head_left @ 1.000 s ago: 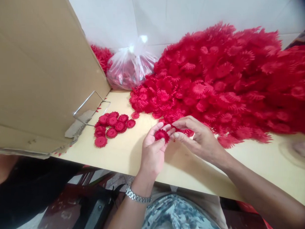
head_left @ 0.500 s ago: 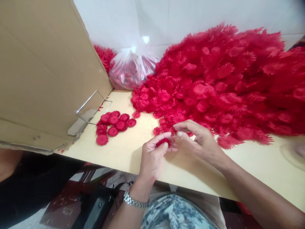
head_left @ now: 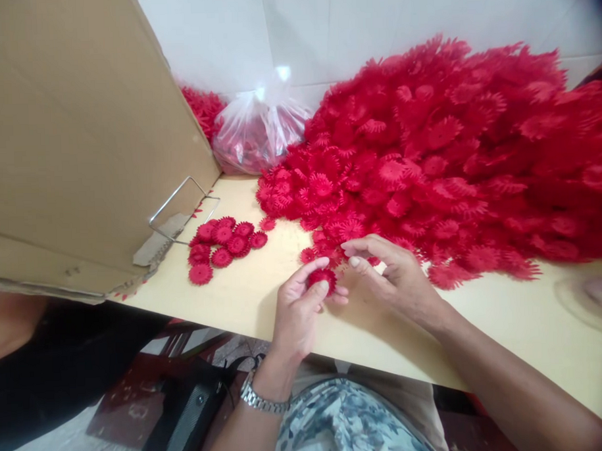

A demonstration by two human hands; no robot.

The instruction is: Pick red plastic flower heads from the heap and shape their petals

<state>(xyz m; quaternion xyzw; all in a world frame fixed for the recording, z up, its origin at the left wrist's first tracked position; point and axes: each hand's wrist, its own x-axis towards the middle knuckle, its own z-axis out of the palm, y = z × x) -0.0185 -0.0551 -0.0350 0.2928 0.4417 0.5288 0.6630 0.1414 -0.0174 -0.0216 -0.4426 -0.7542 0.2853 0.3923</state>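
Observation:
My left hand (head_left: 301, 304), with a metal watch on its wrist, pinches a small round red petal disc (head_left: 322, 281) with a fringed rim between thumb and fingers. Just to its right is my right hand (head_left: 389, 272), its thumb and index finger bent and a little apart, with nothing seen between them. Beyond both hands spreads a large heap of red fringed flower pieces (head_left: 427, 175). Left of my hands lies a small cluster of thicker red discs (head_left: 221, 245) on the pale table (head_left: 244, 293).
A tall cardboard sheet (head_left: 80, 128) stands at the left, a bent wire frame (head_left: 172, 207) against it. A clear plastic bag (head_left: 261, 135) of red pieces sits by the tiled wall. Another person's dark sleeve (head_left: 63, 365) shows at the lower left, beside a black bag (head_left: 186, 407).
The disc in my left hand has tilted so more of its round face shows. My left index finger has lifted from it slightly. My right hand has hardly moved.

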